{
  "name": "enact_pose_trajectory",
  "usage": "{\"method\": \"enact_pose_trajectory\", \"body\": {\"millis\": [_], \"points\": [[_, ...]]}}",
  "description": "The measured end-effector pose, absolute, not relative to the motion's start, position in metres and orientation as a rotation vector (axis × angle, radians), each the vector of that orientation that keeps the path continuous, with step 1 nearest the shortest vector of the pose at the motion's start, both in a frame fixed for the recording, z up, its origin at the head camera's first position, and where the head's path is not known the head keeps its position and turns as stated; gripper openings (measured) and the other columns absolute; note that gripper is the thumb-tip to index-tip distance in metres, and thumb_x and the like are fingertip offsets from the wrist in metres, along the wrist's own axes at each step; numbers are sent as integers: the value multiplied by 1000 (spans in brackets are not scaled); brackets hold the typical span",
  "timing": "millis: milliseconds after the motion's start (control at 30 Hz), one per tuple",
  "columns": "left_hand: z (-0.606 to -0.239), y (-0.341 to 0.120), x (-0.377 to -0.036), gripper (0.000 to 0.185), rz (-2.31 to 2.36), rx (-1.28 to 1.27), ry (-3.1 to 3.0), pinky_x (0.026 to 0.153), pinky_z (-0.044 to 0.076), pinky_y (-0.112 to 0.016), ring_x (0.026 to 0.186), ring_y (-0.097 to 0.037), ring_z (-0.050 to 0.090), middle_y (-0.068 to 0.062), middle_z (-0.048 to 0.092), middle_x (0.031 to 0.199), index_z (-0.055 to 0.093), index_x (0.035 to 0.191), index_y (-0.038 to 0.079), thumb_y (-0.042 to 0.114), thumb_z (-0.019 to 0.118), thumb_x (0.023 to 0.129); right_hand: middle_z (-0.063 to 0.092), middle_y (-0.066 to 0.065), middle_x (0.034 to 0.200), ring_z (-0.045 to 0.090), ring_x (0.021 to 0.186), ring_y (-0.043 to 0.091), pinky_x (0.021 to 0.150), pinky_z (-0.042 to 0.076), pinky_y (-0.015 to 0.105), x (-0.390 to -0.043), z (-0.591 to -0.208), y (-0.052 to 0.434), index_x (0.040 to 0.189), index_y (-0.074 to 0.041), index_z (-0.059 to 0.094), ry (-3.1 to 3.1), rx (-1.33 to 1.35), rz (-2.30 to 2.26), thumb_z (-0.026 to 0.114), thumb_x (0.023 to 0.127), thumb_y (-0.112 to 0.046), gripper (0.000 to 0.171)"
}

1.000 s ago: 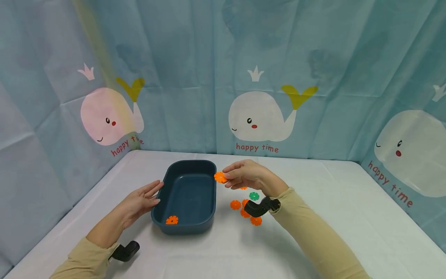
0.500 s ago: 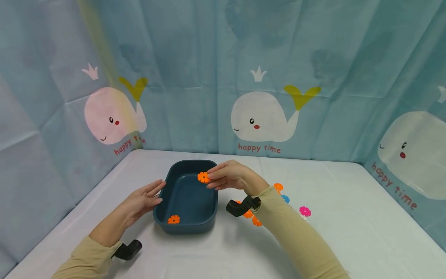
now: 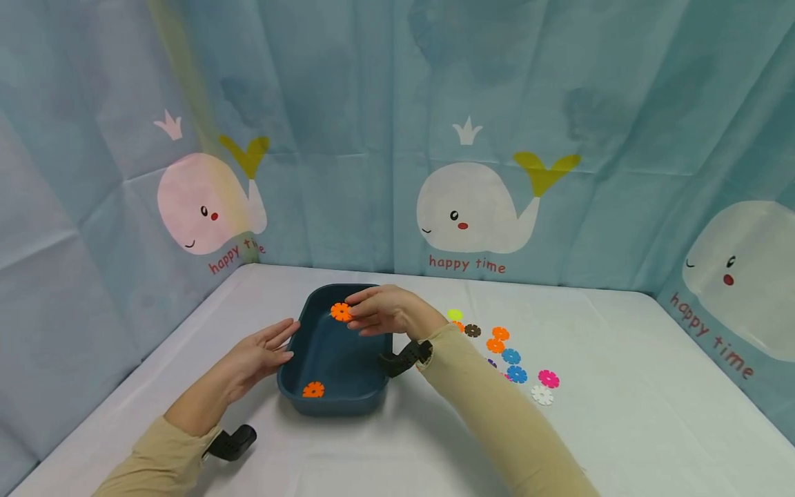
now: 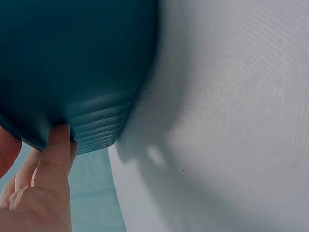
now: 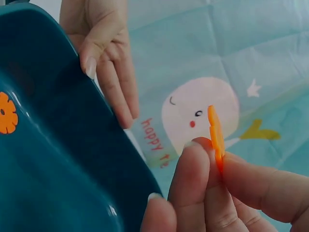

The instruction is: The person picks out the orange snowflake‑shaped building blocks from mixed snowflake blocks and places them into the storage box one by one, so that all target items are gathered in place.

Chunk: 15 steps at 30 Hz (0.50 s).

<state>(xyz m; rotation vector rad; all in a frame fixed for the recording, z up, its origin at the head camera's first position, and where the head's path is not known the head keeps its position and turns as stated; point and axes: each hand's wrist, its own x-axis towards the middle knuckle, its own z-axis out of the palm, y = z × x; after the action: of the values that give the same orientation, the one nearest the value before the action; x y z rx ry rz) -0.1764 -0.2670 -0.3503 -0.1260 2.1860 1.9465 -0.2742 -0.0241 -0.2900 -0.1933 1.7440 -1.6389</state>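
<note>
My right hand (image 3: 385,310) pinches an orange snowflake disc (image 3: 340,312) between thumb and fingers, over the far part of a dark blue bin (image 3: 335,407). In the right wrist view the same disc (image 5: 216,137) appears edge-on at the fingertips. Another orange disc (image 3: 313,389) lies in the bin's near left corner. My left hand (image 3: 257,355) is at the bin's left side with its fingers fairly straight. In the left wrist view its fingertips (image 4: 60,133) touch the outer wall of the bin (image 4: 72,63).
Several loose discs lie on the white table right of the bin, among them a pink disc (image 3: 548,379), a white disc (image 3: 542,395), a blue disc (image 3: 517,374) and a brown disc (image 3: 473,330). My right sleeve (image 3: 491,404) hides part of the group. A whale-print curtain (image 3: 348,207) stands behind.
My right hand has moved left with the orange disc, from beside the bin's right rim to above its inside. More loose discs now show past the sleeve. The left hand stays at the bin.
</note>
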Motion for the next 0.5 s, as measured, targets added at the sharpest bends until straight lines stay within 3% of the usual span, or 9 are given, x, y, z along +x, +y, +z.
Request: {"method": "enact_pose_trajectory", "body": {"millis": [333,500], "points": [[-350,-267,-177,75,1962,-145,2160,110,24,-56,143,-44,12,-15,15,158,9,156,4,0,54,96,70,7,100,64,76,21,69,50,35,-289,-305,-50,120,-6,67,1815,-179,-1503,65,90,-1,31],[-348,-266,-176,74,1959,-133,2162,111,23,-56,144,-43,12,-15,15,159,9,156,4,0,53,96,68,4,102,65,80,22,74,49,41,-296,-312,-61,115,-12,71,1908,-203,-1349,69,88,-3,29]]}}
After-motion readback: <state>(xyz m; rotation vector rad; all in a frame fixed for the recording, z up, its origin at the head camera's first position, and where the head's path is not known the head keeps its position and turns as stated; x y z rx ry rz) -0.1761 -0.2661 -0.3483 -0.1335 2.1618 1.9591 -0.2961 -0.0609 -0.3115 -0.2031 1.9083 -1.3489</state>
